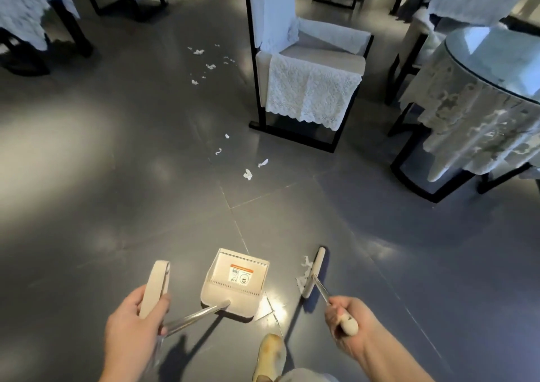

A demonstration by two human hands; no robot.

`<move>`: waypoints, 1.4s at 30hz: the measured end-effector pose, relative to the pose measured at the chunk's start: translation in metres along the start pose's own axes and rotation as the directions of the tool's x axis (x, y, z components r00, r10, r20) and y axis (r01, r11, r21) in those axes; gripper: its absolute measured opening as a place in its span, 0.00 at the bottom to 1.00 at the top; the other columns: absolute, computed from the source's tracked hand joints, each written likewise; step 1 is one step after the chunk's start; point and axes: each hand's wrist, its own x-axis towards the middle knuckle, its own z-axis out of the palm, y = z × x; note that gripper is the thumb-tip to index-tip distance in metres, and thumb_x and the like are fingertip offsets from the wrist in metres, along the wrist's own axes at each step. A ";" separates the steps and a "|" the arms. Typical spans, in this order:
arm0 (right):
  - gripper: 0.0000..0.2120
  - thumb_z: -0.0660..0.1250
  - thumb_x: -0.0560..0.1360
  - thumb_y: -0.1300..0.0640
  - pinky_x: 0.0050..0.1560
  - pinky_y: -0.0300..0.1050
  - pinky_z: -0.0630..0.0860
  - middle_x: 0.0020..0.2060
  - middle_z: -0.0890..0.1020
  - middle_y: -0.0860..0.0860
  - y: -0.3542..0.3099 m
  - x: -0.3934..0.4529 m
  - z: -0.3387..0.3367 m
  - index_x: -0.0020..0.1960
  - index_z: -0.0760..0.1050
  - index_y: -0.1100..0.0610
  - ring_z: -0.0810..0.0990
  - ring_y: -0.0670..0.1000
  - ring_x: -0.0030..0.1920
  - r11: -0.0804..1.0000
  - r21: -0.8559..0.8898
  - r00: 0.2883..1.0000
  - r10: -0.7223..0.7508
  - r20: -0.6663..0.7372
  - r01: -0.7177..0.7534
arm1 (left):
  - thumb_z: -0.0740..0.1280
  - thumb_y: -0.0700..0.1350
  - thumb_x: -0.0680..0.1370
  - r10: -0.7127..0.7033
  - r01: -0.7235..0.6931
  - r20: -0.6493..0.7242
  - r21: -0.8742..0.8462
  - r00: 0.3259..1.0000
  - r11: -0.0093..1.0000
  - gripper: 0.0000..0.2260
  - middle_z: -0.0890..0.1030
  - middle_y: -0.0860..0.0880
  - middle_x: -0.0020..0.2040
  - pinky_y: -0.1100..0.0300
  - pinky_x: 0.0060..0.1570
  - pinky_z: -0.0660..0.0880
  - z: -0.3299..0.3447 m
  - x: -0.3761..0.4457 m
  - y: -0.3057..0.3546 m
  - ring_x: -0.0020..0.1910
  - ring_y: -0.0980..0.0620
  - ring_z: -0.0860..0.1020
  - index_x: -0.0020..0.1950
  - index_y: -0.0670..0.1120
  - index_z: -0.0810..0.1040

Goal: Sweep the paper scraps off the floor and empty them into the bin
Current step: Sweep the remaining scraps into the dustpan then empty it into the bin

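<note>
The floor (117,177) is made of big dark grey tiles, smooth and shiny, with pale patches of light on it. Small white torn paper scraps (247,174) lie on it in a loose trail: a few close together in the middle of the floor, more in a far bunch near the left side of a chair, and some bigger bits touching the broom head.

The person's left hand (131,320) grips the flat beige handle of the beige plastic dustpan (235,282). The pan sits on the floor just in front of the person, with its open mouth facing the scraps and a white and orange sticker inside it. A shiny metal pole joins the pan to the handle.

The right hand (347,320) is curled tight round the beige grip of the small beige broom (314,272). The broom head rests on the floor just to the right of the dustpan, not touching it.

A light brown shoe (270,355) stands near the bottom edge.

A black-framed chair with grey cushions and a white lace cloth (309,89) stands past the scraps. On the right is a round glass-topped bench with a lace cover (482,104). More covered chairs and benches stand at the back of the room
</note>
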 end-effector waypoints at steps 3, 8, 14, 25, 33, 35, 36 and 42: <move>0.10 0.53 0.74 0.68 0.11 0.33 0.63 0.17 0.67 0.53 -0.016 0.000 0.049 0.36 0.64 0.58 0.66 0.46 0.11 0.997 0.071 1.000 -0.026 0.010 0.025 | 0.72 0.39 0.75 0.040 -0.040 0.029 -0.013 0.999 0.999 0.11 0.79 0.48 0.29 0.59 0.21 0.70 -0.007 0.037 0.018 0.21 0.52 0.72 0.40 0.56 0.81; 0.12 0.53 0.77 0.65 0.10 0.35 0.65 0.14 0.67 0.53 -0.043 0.006 0.114 0.35 0.65 0.59 0.67 0.47 0.10 0.993 0.104 0.997 -0.057 -0.054 0.062 | 0.73 0.38 0.74 0.037 -0.036 0.009 -0.048 0.999 0.998 0.16 0.79 0.47 0.29 0.52 0.21 0.72 -0.016 0.085 0.036 0.21 0.52 0.71 0.42 0.61 0.81; 0.12 0.51 0.77 0.65 0.11 0.35 0.65 0.15 0.68 0.55 -0.041 0.034 0.196 0.37 0.65 0.61 0.67 0.47 0.11 0.978 0.172 0.993 -0.113 -0.034 0.117 | 0.71 0.36 0.75 0.026 -0.023 0.034 -0.067 0.999 0.997 0.08 0.78 0.49 0.27 0.59 0.21 0.69 -0.027 0.190 0.055 0.19 0.52 0.69 0.44 0.51 0.82; 0.23 0.47 0.78 0.66 0.09 0.33 0.59 0.12 0.66 0.55 -0.017 0.082 0.384 0.26 0.66 0.62 0.64 0.49 0.09 0.982 0.071 0.985 -0.173 -0.025 0.174 | 0.71 0.34 0.75 0.051 -0.049 0.145 -0.017 0.988 0.999 0.07 0.76 0.46 0.28 0.68 0.20 0.66 -0.057 0.375 0.123 0.17 0.55 0.67 0.51 0.43 0.82; 0.15 0.51 0.78 0.63 0.11 0.35 0.65 0.15 0.67 0.53 -0.063 0.151 0.465 0.33 0.65 0.60 0.67 0.46 0.11 0.986 0.141 0.996 -0.091 0.021 0.087 | 0.69 0.35 0.77 0.085 -0.083 0.123 -0.028 0.989 0.996 0.07 0.75 0.45 0.31 0.67 0.20 0.66 -0.043 0.481 0.152 0.17 0.57 0.68 0.55 0.39 0.79; 0.14 0.52 0.78 0.62 0.12 0.34 0.66 0.15 0.67 0.52 -0.081 0.163 0.484 0.34 0.64 0.58 0.67 0.45 0.12 0.982 0.172 0.996 -0.080 0.039 0.072 | 0.70 0.36 0.77 0.096 -0.093 0.101 -0.033 0.990 0.995 0.08 0.76 0.45 0.32 0.68 0.21 0.66 -0.037 0.503 0.161 0.20 0.54 0.71 0.55 0.42 0.79; 0.14 0.53 0.78 0.62 0.12 0.34 0.66 0.16 0.67 0.52 -0.090 0.168 0.493 0.33 0.64 0.59 0.67 0.45 0.12 0.980 0.189 0.996 -0.077 0.048 0.066 | 0.71 0.38 0.76 0.095 -0.092 0.086 -0.040 0.992 0.995 0.09 0.76 0.44 0.32 0.68 0.21 0.66 -0.033 0.515 0.166 0.21 0.51 0.72 0.56 0.42 0.79; 0.10 0.53 0.76 0.64 0.12 0.34 0.65 0.15 0.67 0.51 -0.145 0.203 0.561 0.36 0.63 0.58 0.67 0.45 0.12 0.976 0.199 0.992 -0.104 0.073 0.087 | 0.71 0.38 0.76 0.147 -0.152 0.097 0.046 0.984 0.987 0.03 0.76 0.47 0.26 0.60 0.24 0.73 -0.014 0.595 0.205 0.19 0.56 0.73 0.49 0.43 0.81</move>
